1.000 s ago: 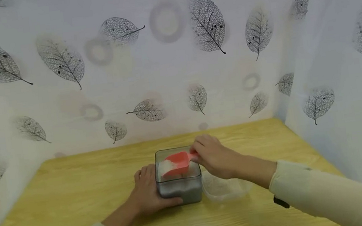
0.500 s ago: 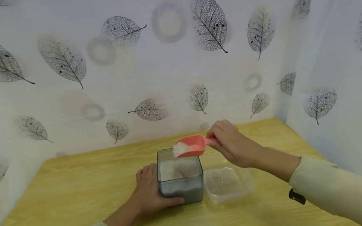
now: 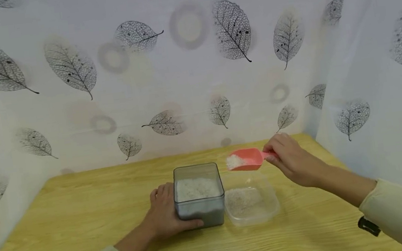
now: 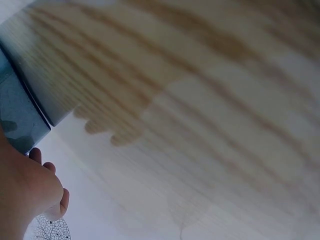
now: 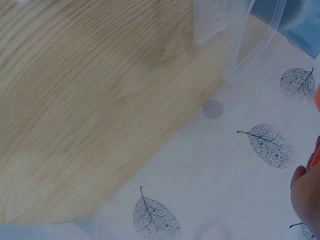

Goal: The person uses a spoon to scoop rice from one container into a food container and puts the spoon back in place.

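My left hand (image 3: 164,213) holds a square, translucent grey container (image 3: 201,214), thumb along its front and fingers at its left side. White rice (image 3: 198,187) fills much of it. My right hand (image 3: 292,160) grips the handle of a pink scoop (image 3: 252,158), held level with a small heap of rice in its front end. The scoop is above the far side of a clear plastic box (image 3: 270,205), which has a layer of rice at its bottom. In the right wrist view the scoop is almost wholly out of frame.
The grey container and the clear box stand side by side on a light wood table (image 3: 94,209). Behind and to the sides hangs a pale curtain (image 3: 190,72) printed with dark leaves.
My right hand has lifted the scoop with rice out of the grey container and carried it right, over the clear box. My left hand has stayed on the container.
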Tool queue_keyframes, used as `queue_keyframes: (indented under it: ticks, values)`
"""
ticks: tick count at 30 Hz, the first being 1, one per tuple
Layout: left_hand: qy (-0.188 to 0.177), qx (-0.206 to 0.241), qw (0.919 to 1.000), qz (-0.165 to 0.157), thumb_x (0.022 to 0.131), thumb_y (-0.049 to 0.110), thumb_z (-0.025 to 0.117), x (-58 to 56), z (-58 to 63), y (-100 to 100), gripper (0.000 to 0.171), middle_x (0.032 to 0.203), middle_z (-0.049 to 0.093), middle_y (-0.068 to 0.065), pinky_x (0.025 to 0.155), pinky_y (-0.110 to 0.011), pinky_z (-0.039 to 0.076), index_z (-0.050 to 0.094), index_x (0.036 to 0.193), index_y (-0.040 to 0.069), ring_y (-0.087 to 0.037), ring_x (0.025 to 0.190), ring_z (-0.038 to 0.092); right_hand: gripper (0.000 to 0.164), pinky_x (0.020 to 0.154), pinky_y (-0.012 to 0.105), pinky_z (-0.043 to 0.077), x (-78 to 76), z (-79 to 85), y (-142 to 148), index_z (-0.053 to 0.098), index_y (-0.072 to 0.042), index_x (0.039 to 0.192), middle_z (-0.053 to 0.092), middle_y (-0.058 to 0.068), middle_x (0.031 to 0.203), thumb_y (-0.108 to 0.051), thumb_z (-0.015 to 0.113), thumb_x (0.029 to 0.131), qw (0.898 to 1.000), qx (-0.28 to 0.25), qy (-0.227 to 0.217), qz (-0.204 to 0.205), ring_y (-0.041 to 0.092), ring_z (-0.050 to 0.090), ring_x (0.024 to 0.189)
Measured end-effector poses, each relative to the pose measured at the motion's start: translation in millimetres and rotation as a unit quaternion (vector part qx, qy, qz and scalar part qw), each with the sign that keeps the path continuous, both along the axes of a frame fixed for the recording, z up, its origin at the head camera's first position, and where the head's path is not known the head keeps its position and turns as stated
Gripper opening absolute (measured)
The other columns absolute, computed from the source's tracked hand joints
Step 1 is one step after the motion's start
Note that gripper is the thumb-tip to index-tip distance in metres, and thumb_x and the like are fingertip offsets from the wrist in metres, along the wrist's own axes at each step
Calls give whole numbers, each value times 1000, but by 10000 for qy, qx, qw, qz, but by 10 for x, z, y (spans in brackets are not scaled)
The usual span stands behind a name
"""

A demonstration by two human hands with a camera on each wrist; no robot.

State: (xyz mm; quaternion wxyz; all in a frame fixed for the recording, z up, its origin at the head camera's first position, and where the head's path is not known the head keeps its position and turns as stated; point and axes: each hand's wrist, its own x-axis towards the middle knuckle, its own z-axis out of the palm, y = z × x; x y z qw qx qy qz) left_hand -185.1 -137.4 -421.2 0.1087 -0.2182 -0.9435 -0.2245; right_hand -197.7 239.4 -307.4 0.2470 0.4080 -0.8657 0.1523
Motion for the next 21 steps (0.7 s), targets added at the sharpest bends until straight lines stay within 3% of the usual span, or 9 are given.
queue_keyframes:
  ticks: [10, 15, 18, 21]
  values:
    - [-42, -23, 10000, -78, 55, 90, 68, -20, 3, 37, 114, 117, 49, -2, 101, -49, 27, 42, 133, 11, -22, 110, 44, 5, 81, 25, 27, 72, -186, 328, 57, -10, 100, 48, -10, 93, -9, 62, 97, 9999, 122, -25, -23, 6, 35, 89]
    - [-99, -32, 9999, -53, 55, 89, 70, -19, 2, 39, 114, 116, 49, -2, 101, -48, 26, 41, 133, 11, -21, 110, 44, 6, 81, 25, 28, 84, -257, 425, 58, -11, 101, 47, -11, 94, -15, 55, 103, 9992, 371, -129, -54, 6, 35, 89]
    - [-63, -17, 10000, -27, 55, 89, 70, -13, 0, 22, 114, 116, 50, -2, 100, -47, 26, 41, 133, 11, -21, 109, 43, 2, 81, 25, 28, 76, -280, 457, 58, -13, 100, 47, -12, 94, -11, 57, 101, 9981, 548, -270, -82, 5, 36, 89]
    - [3, -17, 10000, -14, 54, 88, 70, -8, -4, -3, 113, 114, 50, -1, 98, -46, 27, 42, 132, 11, -21, 107, 44, 12, 82, 25, 30, 62, -302, 474, 58, -14, 100, 47, -14, 94, -5, 63, 95, 9968, 729, -298, -109, 4, 37, 89]
